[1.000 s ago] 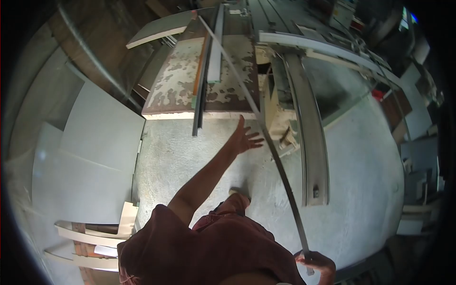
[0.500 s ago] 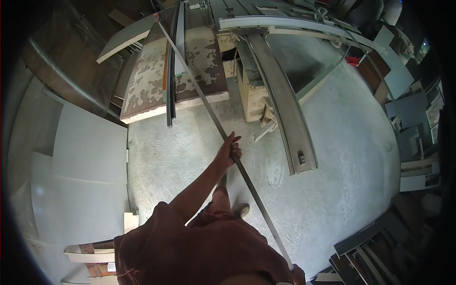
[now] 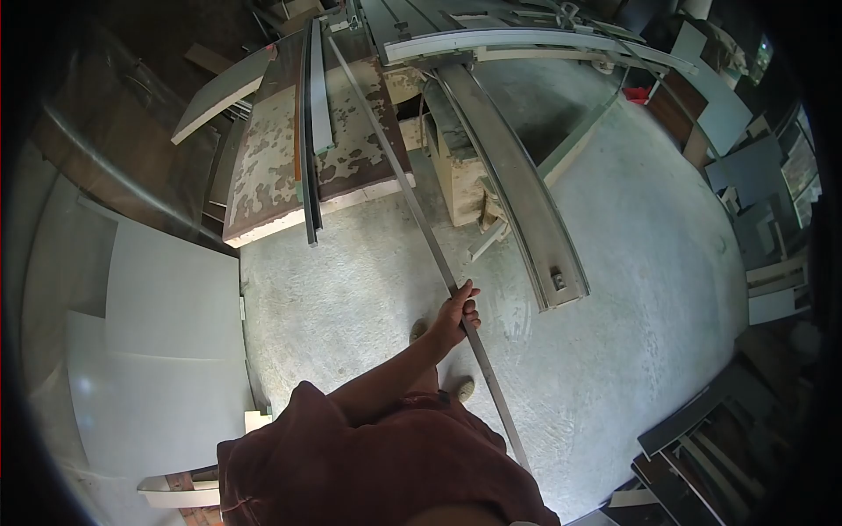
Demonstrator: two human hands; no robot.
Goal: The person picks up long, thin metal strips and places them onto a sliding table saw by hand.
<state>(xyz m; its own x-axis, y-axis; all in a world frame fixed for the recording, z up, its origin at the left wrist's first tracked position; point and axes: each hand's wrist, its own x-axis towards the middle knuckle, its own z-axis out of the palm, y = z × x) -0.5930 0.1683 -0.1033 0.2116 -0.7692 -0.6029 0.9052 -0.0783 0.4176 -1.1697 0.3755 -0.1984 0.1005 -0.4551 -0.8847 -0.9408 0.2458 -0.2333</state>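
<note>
Left hand point(image 3: 454, 319): fingers point(image 3: 471, 309) wrapped round the long thin strip point(image 3: 491, 381) | strip: runs through the fingers, far part ahead over the patchy desk point(image 3: 263, 180) (whether touching, cannot tell), near part back toward the maroon shirt point(image 3: 377, 465) | grooved beam point(image 3: 524, 202): ahead-right of fingers | floor point(image 3: 614, 351): below them | right hand: out of view, grip cannot be told

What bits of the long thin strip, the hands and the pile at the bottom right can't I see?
All in the head view:
Long strip: its near end is hidden behind the shirt; the gripped part is covered by the left hand.
Right hand: out of sight, behind the shirt or past the picture's edge.
Pile of boards: partly lost in darkness.
</note>
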